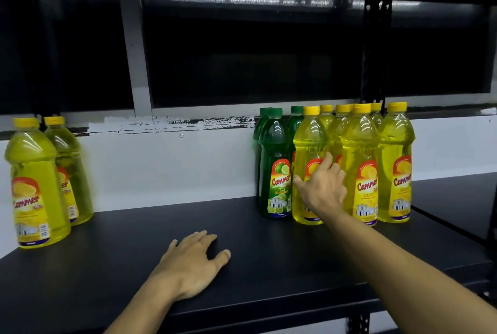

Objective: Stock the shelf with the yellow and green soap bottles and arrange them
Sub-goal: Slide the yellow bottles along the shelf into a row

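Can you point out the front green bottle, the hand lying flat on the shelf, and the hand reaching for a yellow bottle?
Green bottle (275, 172): head view, on its body above the label.
Left hand (192, 266): head view, on its back.
Right hand (321, 185): head view, on its back.

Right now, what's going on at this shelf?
A person is arranging soap bottles on a black shelf. The right hand reaches to the front yellow-capped yellow plastic bottle in the right-hand cluster, fingers against its label, beside the green lime bottle. The left hand rests flat on the shelf. Two more yellow bottles stand far left.
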